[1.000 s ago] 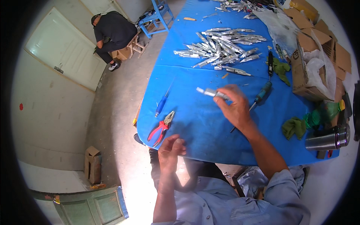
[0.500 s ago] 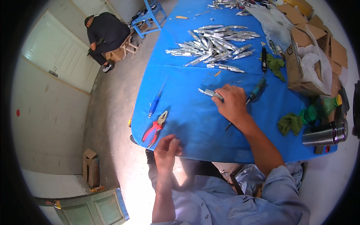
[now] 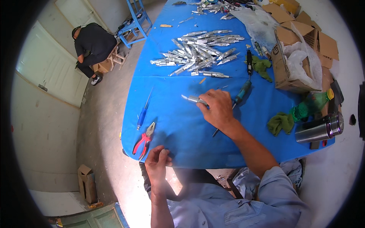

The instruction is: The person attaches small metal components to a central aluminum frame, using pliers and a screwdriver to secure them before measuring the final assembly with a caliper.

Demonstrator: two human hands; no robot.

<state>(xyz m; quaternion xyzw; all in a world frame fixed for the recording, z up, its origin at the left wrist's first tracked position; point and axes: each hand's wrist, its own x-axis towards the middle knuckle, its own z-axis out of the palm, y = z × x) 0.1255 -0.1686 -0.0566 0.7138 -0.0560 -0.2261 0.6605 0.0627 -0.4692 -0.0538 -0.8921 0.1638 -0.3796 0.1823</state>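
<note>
On the blue bench (image 3: 178,125), the right hand (image 3: 218,108) has its grip closed on a small metal part (image 3: 194,99), below the pile of metal parts (image 3: 197,51). The left hand (image 3: 156,165), fingers curled with nothing visibly held, sits below that pile at the bench's near edge, beside red pliers (image 3: 143,140).

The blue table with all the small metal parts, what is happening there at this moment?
A person in a light blue shirt sits at the blue table. The right hand grips a small silver metal piece just above the cloth. The left hand is at the near table edge, close to red-handled pliers. A pile of similar silver pieces lies farther back, with a blue-handled screwdriver beside the right hand. Another person crouches by the wall.
</note>
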